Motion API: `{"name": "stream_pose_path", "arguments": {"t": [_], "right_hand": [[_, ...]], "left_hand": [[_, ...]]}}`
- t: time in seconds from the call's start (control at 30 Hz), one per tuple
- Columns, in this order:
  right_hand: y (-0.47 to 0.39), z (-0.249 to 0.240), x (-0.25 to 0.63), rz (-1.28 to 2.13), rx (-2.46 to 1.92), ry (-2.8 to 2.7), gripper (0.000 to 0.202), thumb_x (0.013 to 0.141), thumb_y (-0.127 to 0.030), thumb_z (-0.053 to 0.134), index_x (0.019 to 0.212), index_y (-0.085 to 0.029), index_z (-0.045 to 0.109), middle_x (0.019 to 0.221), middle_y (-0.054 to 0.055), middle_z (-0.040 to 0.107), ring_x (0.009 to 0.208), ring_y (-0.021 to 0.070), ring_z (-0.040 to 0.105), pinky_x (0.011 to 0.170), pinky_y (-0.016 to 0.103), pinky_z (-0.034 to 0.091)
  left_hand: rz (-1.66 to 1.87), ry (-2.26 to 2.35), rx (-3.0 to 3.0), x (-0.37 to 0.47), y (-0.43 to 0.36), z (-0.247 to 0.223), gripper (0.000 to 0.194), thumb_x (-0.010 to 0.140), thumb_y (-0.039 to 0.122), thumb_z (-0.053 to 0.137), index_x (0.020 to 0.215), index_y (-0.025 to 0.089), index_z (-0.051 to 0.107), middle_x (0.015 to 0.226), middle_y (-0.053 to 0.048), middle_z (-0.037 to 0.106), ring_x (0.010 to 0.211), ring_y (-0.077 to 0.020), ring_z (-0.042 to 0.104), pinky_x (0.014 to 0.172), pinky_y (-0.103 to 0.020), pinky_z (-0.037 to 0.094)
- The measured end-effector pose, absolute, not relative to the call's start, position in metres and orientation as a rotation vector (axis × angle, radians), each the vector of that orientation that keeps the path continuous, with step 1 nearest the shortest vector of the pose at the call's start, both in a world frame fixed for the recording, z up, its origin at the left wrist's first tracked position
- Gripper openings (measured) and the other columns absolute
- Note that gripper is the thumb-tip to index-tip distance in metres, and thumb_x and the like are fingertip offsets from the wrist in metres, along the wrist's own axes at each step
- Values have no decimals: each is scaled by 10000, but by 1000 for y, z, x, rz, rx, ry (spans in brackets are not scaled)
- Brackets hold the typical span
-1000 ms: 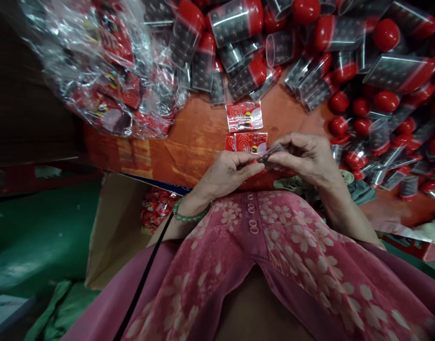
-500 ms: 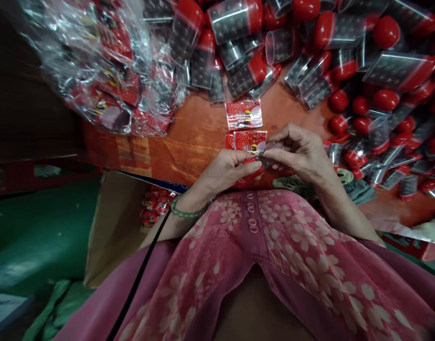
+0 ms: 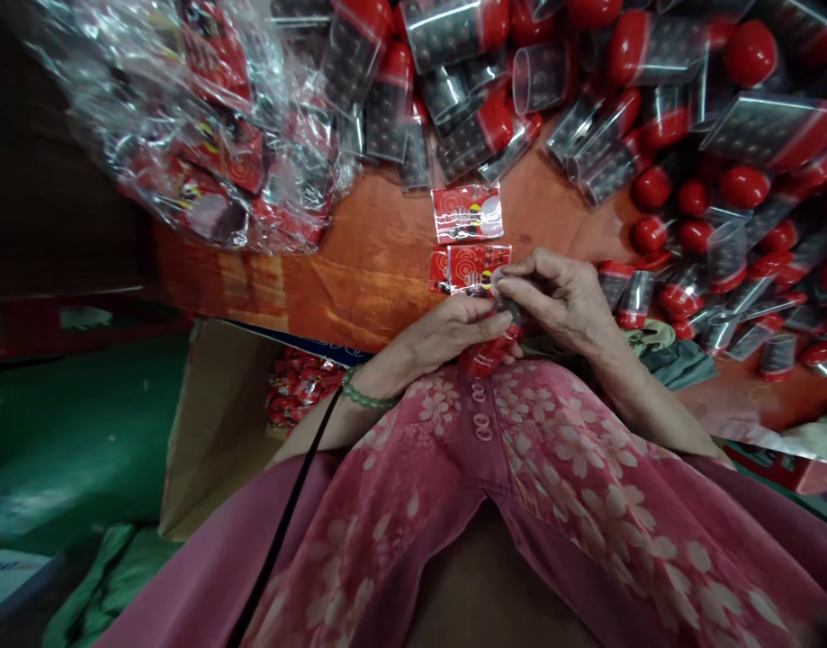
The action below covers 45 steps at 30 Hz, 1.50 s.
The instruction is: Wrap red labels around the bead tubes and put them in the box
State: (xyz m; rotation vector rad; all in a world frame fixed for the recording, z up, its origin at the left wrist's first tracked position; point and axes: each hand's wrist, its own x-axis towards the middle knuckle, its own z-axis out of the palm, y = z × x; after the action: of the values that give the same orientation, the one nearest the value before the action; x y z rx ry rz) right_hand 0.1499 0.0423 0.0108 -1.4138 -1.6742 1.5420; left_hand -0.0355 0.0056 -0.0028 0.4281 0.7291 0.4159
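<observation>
A small clear container with a red rounded end (image 3: 484, 356) lies in my left hand (image 3: 446, 331), its red end toward my lap. My left thumb lies across it, and its clear part points up and away from me. At that clear end, the thumb and forefinger of my right hand (image 3: 558, 292) are pinched together; what is between them is too small to make out. Just beyond my fingertips lies a shiny red printed packet (image 3: 477, 266), overlapping another. A second red printed packet (image 3: 467, 214) lies farther off on the orange tabletop (image 3: 379, 216).
Many clear containers with red ends and dark beads (image 3: 467, 139) are heaped at the back and right. A clear plastic bag (image 3: 203, 135) of red packets sits at back left. Below the table edge stands a cardboard box (image 3: 211, 432) with red packets. Grey-green cloth (image 3: 679, 364) lies right.
My left hand and the container have come slightly nearer my lap, showing more of its red end. My right fingers have shifted a little left and down, still at the clear end.
</observation>
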Motion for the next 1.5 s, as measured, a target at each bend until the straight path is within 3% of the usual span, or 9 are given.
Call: {"name": "stream_pose_path", "arguments": {"t": [0.23,0.47,0.53,0.63,0.77,0.83,1.03,1.27,1.5], "right_hand": [[42,8,143,1380,-1510,-1558,297,855,-494,695,784,-210,643,641,-43,590,538,96,483,505,230,394],[29,10,139,1261,-1511,-1560,282,872,-472,695,795,-210,629,677,-39,634,580,99,529,557,241,436],[31,12,140,1268,-1519,-1517,321,865,-518,695,788,-215,623,685,-36,644,590,102,548,561,244,456],[35,14,138,1261,-1534,-1445,363,845,-569,697,771,-223,617,700,-30,659,604,110,578,576,253,495],[34,13,134,1207,-1563,-1435,379,864,-573,667,737,-218,626,664,-32,635,579,109,559,561,255,488],[28,12,133,1162,-1575,-1477,376,895,-571,626,765,-219,648,679,-28,635,598,116,569,586,265,498],[10,6,138,1119,-1506,-1616,293,945,-469,605,1082,-228,699,849,8,713,713,149,655,701,309,556],[5,3,139,1155,-1346,-1744,322,911,-361,684,1207,-236,700,1096,54,763,970,198,729,900,374,590],[4,6,131,1225,-1167,-1899,301,958,-348,633,1216,-215,710,1165,96,758,1087,210,720,970,378,579]], "left_hand": [[480,897,622,-34,12,0,506,661,593,829,824,143,667,740,-27,710,664,-144,672,596,-238,514],[528,1058,863,-27,13,8,391,784,476,733,644,160,548,558,56,462,516,-63,407,486,-214,324],[542,1049,848,-25,14,8,379,783,494,734,700,158,579,579,46,503,526,-73,432,496,-219,345],[561,957,725,-26,15,7,394,785,508,737,889,143,633,718,0,651,633,-121,595,597,-247,478],[542,875,644,-30,12,6,410,808,532,719,852,132,642,782,-46,715,736,-165,694,728,-304,572],[543,880,607,-30,9,7,399,831,525,701,862,129,655,793,-50,725,724,-163,704,737,-308,587],[686,813,473,-20,2,4,417,846,523,689,1042,154,678,846,-45,741,723,-163,708,704,-287,597],[775,819,366,-14,-1,0,411,813,546,710,891,146,657,726,-6,672,593,-88,602,607,-220,515],[728,968,575,-35,-14,10,446,887,558,611,1043,141,647,739,-6,664,642,-115,632,632,-227,523]]}}
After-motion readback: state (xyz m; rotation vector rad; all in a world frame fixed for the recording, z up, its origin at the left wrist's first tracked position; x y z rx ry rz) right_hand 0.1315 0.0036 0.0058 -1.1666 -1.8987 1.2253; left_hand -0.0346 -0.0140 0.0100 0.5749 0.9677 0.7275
